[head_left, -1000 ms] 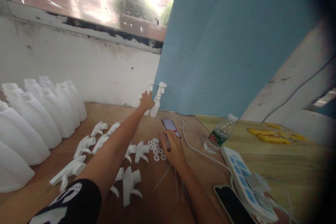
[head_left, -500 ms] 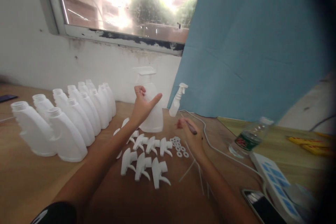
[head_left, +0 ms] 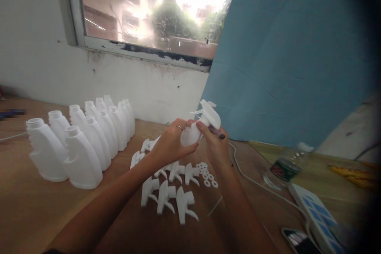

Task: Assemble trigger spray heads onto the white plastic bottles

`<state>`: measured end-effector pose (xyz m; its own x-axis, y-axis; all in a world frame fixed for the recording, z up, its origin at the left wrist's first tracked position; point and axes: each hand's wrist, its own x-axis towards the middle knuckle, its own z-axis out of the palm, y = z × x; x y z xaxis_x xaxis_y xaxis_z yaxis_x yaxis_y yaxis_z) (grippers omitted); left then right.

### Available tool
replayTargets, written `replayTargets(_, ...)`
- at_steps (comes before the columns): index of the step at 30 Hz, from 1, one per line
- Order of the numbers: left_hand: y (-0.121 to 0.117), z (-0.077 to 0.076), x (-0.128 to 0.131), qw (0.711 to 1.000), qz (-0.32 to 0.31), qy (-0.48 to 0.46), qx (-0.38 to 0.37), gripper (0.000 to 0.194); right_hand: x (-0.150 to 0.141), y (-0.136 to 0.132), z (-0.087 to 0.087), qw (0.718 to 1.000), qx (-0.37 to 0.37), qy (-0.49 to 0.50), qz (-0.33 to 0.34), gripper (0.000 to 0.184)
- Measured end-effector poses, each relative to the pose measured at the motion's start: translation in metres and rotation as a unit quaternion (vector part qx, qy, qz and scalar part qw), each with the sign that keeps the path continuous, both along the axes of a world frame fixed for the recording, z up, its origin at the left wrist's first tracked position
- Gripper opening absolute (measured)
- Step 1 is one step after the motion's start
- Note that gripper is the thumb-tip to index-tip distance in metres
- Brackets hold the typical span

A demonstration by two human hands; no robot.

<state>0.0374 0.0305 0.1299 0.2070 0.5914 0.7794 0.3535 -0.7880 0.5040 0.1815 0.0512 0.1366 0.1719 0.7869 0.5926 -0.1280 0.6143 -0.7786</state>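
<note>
A white spray bottle is tilted between my two hands, its trigger sprayer pointing up and to the right. My left hand wraps round the bottle's body, a ring on one finger. My right hand grips near the neck, under the sprayer head, with a dark pen tucked in the same hand. Below them, loose white trigger sprayers lie in rows on the table. Small white ring washers are heaped beside these, near my right wrist.
Several open white bottles stand in rows at left. A thin white tube lies near my right forearm. To the right are a water bottle, a cable, a power strip and a phone.
The bottle was upright in my left hand; now it is tilted and both hands hold it. My right hand has moved up to its neck. The smaller-looking spray bottle behind no longer shows.
</note>
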Motion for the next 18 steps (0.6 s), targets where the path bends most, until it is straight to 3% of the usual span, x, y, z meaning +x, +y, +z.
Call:
replayTargets(3, 0.002, 0.002, -0.005, 0.995, -0.060, -0.028, -0.070, 0.040, -0.001, -0.001, 0.000, 0.998, -0.002, -0.002, 0.069, 0.026)
replayTargets(6, 0.004, 0.007, -0.015, 0.951, -0.216, -0.073, -0.210, 0.039, 0.002, -0.007, 0.008, 0.990, 0.002, -0.021, 0.140, 0.030)
replayTargets(9, 0.001, 0.010, -0.021, 0.856, -0.342, -0.103, -0.373, 0.044, 0.009, -0.016, 0.015, 0.979, -0.011, -0.070, 0.191, 0.042)
replayTargets(12, -0.010, 0.009, -0.016, 0.751, -0.404, -0.143, -0.503, 0.049, 0.019, -0.022, 0.016, 0.963, -0.026, -0.125, 0.239, 0.058)
replayTargets(16, -0.033, 0.004, -0.003, 0.629, -0.486, -0.169, -0.583, 0.054, 0.028, -0.019, 0.000, 0.945, -0.010, -0.158, 0.287, 0.069)
replayTargets(18, -0.041, -0.006, -0.002, 0.573, -0.529, -0.168, -0.604, 0.059, 0.026, -0.016, -0.011, 0.941, 0.015, -0.148, 0.305, 0.068)
